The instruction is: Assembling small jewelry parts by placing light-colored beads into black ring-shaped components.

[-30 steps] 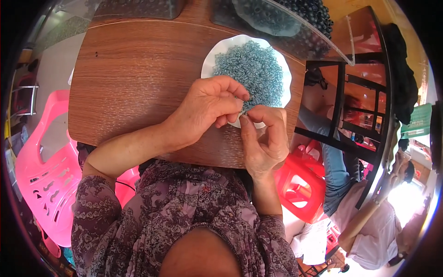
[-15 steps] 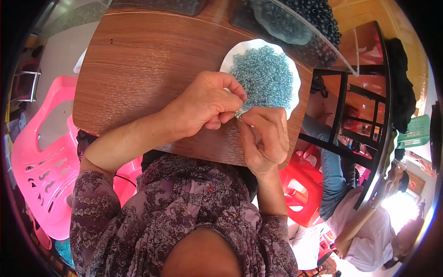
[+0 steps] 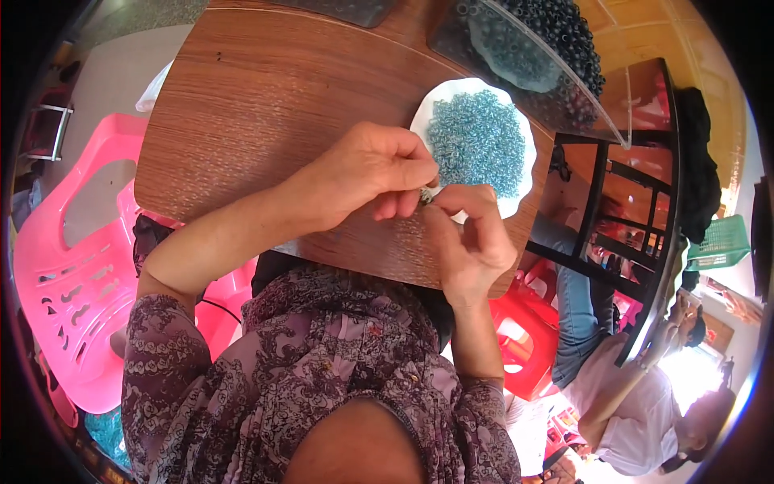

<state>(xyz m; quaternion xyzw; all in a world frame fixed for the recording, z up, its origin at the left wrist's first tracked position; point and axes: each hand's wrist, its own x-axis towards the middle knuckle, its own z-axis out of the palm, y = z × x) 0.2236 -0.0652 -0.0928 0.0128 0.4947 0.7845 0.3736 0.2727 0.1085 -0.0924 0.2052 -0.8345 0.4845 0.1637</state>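
Observation:
Over the near edge of the wooden table (image 3: 266, 105), my two hands meet fingertip to fingertip. Between them is a small beaded piece (image 3: 426, 196), pale and dark, too small to make out fully. My left hand (image 3: 375, 173) pinches it from the left, thumb and forefinger pressed together. From the right, my right hand (image 3: 472, 234) pinches it with thumb and forefinger. Just beyond my fingers stands a white plate (image 3: 527, 173) with a wavy rim, heaped with small light-blue beads (image 3: 476, 137).
Dark ring-shaped beads (image 3: 556, 40) lie behind a clear plastic panel at the far right. A pink chair (image 3: 76, 323) stands left, a red stool (image 3: 524, 347) right. Beside a black metal frame (image 3: 597, 210), a person in a white shirt (image 3: 629, 403) sits at the right.
The table and plate have shifted slightly right and down in the picture. My hands stay together on the small beaded piece, their fingers slightly repositioned.

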